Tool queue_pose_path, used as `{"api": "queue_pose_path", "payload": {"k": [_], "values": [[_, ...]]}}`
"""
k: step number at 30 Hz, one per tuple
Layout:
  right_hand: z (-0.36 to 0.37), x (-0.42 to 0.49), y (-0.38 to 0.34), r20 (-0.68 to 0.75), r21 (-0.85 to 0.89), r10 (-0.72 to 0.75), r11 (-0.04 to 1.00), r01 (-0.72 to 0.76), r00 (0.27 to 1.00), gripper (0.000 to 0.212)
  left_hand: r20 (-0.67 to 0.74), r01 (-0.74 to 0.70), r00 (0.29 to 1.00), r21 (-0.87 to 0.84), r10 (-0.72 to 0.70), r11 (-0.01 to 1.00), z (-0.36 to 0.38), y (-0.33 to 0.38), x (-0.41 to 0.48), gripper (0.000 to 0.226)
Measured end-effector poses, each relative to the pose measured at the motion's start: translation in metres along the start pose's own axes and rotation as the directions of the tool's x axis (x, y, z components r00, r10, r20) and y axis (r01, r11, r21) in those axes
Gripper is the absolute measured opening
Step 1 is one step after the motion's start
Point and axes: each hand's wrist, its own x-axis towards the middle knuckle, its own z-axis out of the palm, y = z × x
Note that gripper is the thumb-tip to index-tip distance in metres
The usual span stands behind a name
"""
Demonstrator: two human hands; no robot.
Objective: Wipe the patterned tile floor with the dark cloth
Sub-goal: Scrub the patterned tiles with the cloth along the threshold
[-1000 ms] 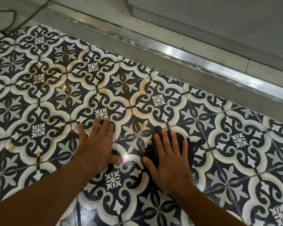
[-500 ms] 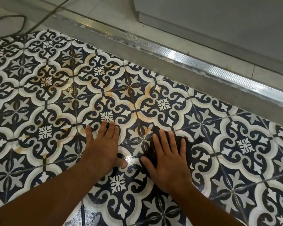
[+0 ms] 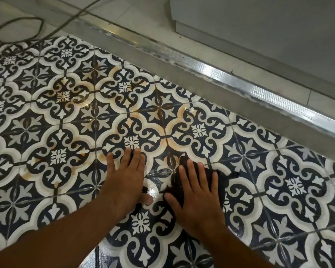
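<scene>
Lying bunched under the right hand (image 3: 198, 192), the dark cloth (image 3: 221, 180) sits on the patterned tile floor (image 3: 278, 171), a tail pointing right; its long axis runs roughly left to right. Compared with a second ago, cloth and hand sit on the same tile, suggesting a short local stroke. Fingers spread flat, pressing it. The left hand (image 3: 125, 179) rests splayed on bare tile; orange stains (image 3: 184, 111) beyond appear unwiped.
</scene>
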Motion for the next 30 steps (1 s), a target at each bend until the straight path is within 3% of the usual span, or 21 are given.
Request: {"api": "queue_pose_path", "payload": {"k": [2, 8, 12, 15, 17, 19, 21, 24, 27, 30], "values": [[-0.008, 0.012, 0.018, 0.025, -0.047, -0.018, 0.999, 0.019, 1.000, 0.081, -0.009, -0.006, 1.000, 0.003, 0.006, 1.000, 0.001, 0.000, 0.000, 0.124], [-0.022, 0.051, 0.019, -0.024, 0.006, 0.243, 0.970, -0.243, 0.970, 0.085, 0.015, 0.005, 1.000, 0.001, -0.005, 1.000, 0.000, 0.000, 0.002, 0.126], [-0.001, 0.025, -0.019, 0.010, 0.033, 0.081, 0.996, -0.081, 0.997, 0.078, -0.003, 0.001, 1.000, 0.020, -0.001, 1.000, 0.000, 0.000, 0.001, 0.125], [-0.006, 0.034, 0.002, 0.027, -0.032, -0.036, 0.999, 0.037, 0.999, 0.078, 0.003, -0.002, 1.000, 0.014, 0.002, 1.000, -0.001, -0.001, 0.000, 0.125], [-0.015, 0.050, 0.022, 0.019, -0.045, -0.004, 0.999, 0.005, 1.000, 0.079, 0.008, -0.005, 1.000, 0.004, 0.005, 1.000, -0.001, -0.002, 0.000, 0.124], [-0.018, 0.057, 0.025, -0.017, -0.026, 0.138, 0.990, -0.138, 0.990, 0.079, 0.008, -0.009, 1.000, 0.001, 0.009, 1.000, -0.001, -0.002, 0.000, 0.124], [-0.014, 0.049, 0.005, -0.039, 0.011, 0.230, 0.973, -0.230, 0.972, 0.080, 0.008, -0.014, 1.000, 0.009, 0.014, 1.000, -0.002, -0.002, 0.000, 0.123], [-0.007, 0.031, -0.036, -0.014, 0.090, 0.233, 0.969, -0.231, 0.972, 0.079, 0.012, -0.005, 1.000, 0.008, 0.005, 1.000, -0.005, -0.001, -0.001, 0.122], [-0.010, 0.026, -0.052, 0.017, 0.306, 0.241, 0.923, -0.234, 0.970, 0.079, 0.022, 0.002, 1.000, 0.024, -0.002, 1.000, -0.004, 0.000, 0.002, 0.123], [-0.027, 0.025, -0.030, -0.075, 0.522, 0.287, 0.827, -0.207, 0.955, 0.073, 0.040, 0.004, 0.999, 0.029, -0.005, 1.000, -0.003, -0.001, 0.003, 0.126]]}}
